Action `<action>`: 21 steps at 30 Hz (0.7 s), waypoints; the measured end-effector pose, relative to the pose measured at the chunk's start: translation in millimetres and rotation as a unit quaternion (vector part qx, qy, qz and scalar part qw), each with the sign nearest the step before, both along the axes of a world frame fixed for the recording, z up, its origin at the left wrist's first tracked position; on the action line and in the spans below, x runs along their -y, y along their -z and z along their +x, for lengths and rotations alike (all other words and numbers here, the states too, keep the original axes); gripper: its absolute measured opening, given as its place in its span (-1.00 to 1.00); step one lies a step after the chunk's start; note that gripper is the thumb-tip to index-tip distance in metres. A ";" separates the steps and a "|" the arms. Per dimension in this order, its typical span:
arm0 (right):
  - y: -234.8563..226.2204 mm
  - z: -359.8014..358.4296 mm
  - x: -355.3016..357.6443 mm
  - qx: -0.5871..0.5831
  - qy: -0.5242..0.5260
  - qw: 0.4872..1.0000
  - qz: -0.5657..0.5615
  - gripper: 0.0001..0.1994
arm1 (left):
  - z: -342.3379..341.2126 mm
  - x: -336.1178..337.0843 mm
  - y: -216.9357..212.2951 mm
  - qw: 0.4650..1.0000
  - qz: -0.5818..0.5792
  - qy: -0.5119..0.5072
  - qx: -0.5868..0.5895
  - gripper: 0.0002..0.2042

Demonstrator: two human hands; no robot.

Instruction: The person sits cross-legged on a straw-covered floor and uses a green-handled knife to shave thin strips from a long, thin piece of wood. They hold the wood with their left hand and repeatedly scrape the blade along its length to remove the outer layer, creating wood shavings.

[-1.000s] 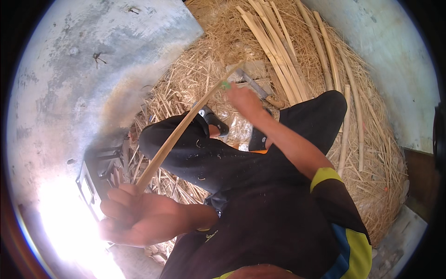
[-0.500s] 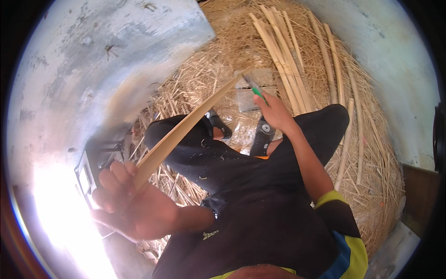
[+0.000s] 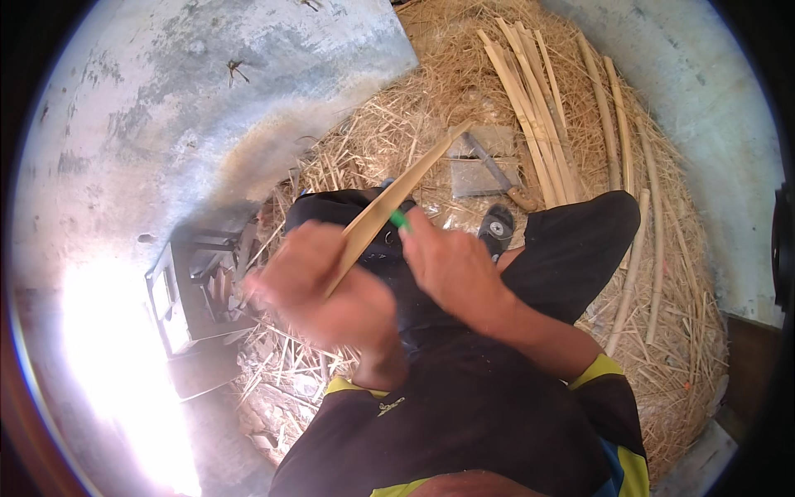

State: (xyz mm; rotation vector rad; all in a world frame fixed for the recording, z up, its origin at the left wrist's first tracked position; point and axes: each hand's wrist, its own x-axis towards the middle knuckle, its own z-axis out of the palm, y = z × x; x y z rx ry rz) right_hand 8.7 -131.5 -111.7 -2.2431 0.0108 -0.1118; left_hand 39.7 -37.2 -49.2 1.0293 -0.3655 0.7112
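Note:
A long pale bamboo strip (image 3: 406, 184) slants up and away from my left hand (image 3: 327, 286), which is closed around its near end and smeared by motion. My right hand (image 3: 451, 265) is wrapped round a knife with a green handle (image 3: 400, 220). It is close beside the strip's lower half; the blade is hidden, so I cannot tell whether it touches. Beyond my hands, a second knife (image 3: 495, 168) with a wooden handle lies across a flat grey block (image 3: 472, 184), near the strip's far end.
Several split bamboo strips (image 3: 530, 108) lie in a bundle at the far right, with long bamboo poles (image 3: 633, 261) beside them. Shavings (image 3: 431, 91) cover the floor. A pale wall (image 3: 323, 50) rises at the left, above a dark-framed box (image 3: 195, 290). My crossed legs (image 3: 571, 248) frame the work area.
My left hand has moved right and inward with the bamboo strip. My right hand has slid the green-handled knife down along the strip toward me. The wooden-handled knife now shows.

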 end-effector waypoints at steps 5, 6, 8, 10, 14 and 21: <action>9.2 -7.5 9.5 0.101 -0.016 0.994 0.041 -0.83 | 4.0 8.4 12.7 0.999 -0.036 0.017 0.000 -0.53; 9.9 -7.6 8.9 0.105 -0.016 0.993 0.048 -0.83 | 2.7 8.2 9.7 0.999 -0.033 0.025 0.003 -0.53; 15.8 -6.1 8.4 0.112 -0.019 0.992 0.061 -0.81 | 0.8 16.9 14.4 1.000 -0.015 0.014 -0.014 -0.53; 39.5 10.9 21.8 0.015 0.035 0.999 -0.018 -0.80 | -0.9 21.1 23.2 0.999 0.018 0.026 -0.017 -0.53; 63.9 14.2 40.6 -0.001 0.014 1.000 -0.014 -0.80 | -8.2 19.6 28.3 0.999 0.004 0.027 -0.030 -0.53; 63.1 24.0 37.2 0.064 -0.026 0.998 0.010 -0.83 | 1.7 22.2 29.9 0.999 0.035 0.002 -0.035 -0.53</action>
